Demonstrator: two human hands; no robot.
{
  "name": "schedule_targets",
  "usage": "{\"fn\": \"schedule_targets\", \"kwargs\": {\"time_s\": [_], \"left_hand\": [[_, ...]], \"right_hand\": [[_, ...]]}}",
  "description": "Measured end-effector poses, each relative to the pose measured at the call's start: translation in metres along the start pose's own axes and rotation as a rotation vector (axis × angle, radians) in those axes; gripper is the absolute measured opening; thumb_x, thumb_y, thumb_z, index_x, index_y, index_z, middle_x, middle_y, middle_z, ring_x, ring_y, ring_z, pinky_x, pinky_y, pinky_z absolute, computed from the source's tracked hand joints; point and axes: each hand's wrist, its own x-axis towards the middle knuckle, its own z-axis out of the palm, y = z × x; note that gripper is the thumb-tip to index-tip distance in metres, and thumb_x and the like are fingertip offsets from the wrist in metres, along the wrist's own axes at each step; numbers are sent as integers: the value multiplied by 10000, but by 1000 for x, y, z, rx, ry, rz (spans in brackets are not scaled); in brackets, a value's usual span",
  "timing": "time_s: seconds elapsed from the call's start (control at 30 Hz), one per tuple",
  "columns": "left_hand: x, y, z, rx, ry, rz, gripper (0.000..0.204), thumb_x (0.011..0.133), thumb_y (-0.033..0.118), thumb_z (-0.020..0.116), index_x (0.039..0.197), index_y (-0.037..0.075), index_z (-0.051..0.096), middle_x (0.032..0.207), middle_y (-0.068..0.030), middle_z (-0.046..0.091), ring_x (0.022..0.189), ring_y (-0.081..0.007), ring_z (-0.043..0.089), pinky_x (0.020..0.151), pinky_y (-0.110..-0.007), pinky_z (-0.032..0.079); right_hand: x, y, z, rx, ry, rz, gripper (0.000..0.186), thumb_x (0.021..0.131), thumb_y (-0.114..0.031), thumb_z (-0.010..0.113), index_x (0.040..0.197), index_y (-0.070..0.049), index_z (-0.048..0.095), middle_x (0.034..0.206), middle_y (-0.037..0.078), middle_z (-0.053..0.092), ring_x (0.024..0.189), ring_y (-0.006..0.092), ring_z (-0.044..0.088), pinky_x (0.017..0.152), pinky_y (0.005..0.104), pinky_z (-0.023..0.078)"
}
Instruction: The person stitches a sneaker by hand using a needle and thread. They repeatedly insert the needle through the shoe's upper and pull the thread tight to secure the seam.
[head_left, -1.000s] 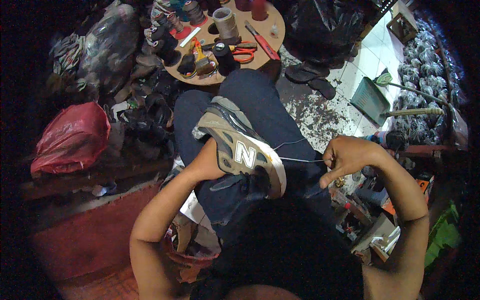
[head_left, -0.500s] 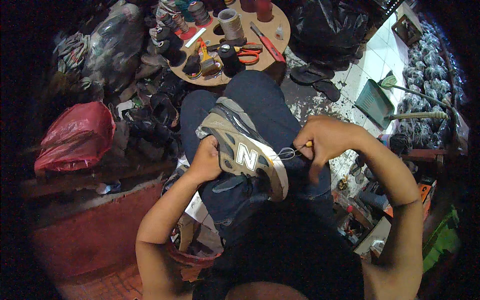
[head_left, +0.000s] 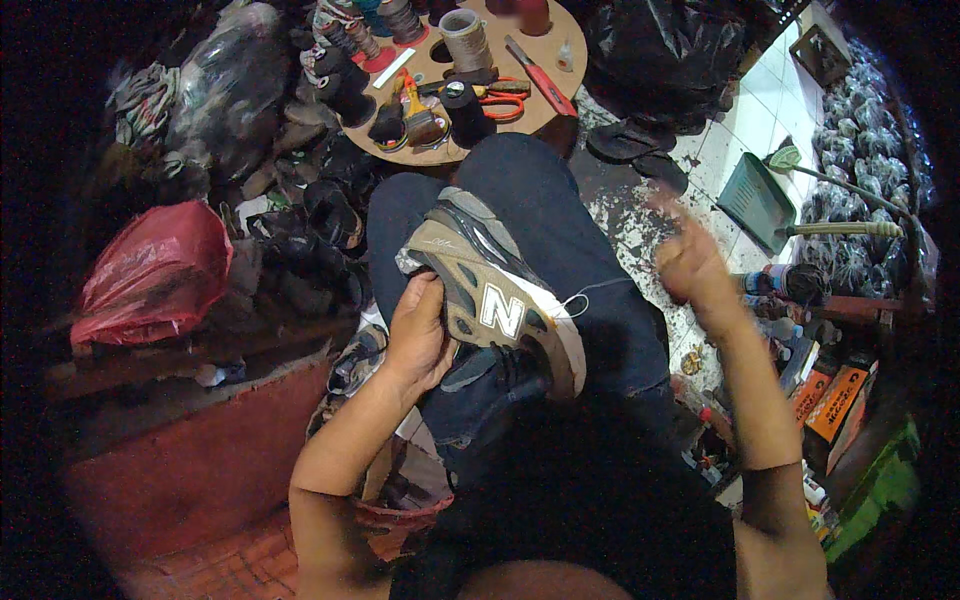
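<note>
Since half a second ago, my right hand (head_left: 690,262) is swinging out toward the right of the frame, drawing thread (head_left: 598,290) taut, its grip too blurred to tell; my left hand (head_left: 418,335) is clasping the sneaker (head_left: 490,295) at centre on my lap; I am thinking a hard tug could be snapping that thread.

- The left hand (head_left: 418,335) gripped a grey and tan sneaker (head_left: 490,290) resting on the person's lap.
- The right hand (head_left: 688,262), blurred, was raised off to the side, drawing a thin thread (head_left: 598,288) from the sole's edge.
- A round wooden table (head_left: 560,50) held scissors (head_left: 497,95) and spools.
</note>
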Motion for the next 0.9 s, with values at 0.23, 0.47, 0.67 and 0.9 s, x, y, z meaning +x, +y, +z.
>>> {"fn": "schedule_targets", "kwargs": {"time_s": [0.23, 0.47, 0.67, 0.9], "left_hand": [[-6, -7, -8, -42, 36, 126, 357, 1085, 276, 482, 1352, 46, 538, 1319, -116, 625, 1173, -229, 650, 1024, -384, 522], [-1, 19, -27, 510, -314, 384, 183, 1008, 100, 530, 1130, 5, 627, 1061, -59, 679, 976, -164, 657, 857, -294, 512], [1, 46, -24, 1225, -488, 697, 190, 844, 36, 637, 1005, -28, 717, 973, -186, 714, 868, -352, 715, 774, -388, 557], [7, 32, -14, 1494, -361, 1050, 182, 735, 137, 743, 912, 95, 757, 803, -120, 658, 678, -339, 648, 588, -397, 515]], "right_hand": [[-10, -5, 53, -47, -238, 44, 239, 892, -235, 819, 915, -67, 651, 701, -4, 605, 627, 56, 532, 557, 234, 416], [-15, -27, 67, 6, -63, 111, 381, 881, -425, 780, 876, -45, 751, 820, 113, 747, 652, 190, 694, 610, 312, 546], [2, -26, 87, -674, -120, -46, 622, 714, -616, 866, 630, -53, 616, 588, 116, 601, 545, 270, 629, 550, 404, 470], [12, -1, 98, -343, -160, 63, 632, 746, -355, 942, 538, -128, 390, 536, -66, 389, 538, 43, 308, 493, 291, 253]]}}
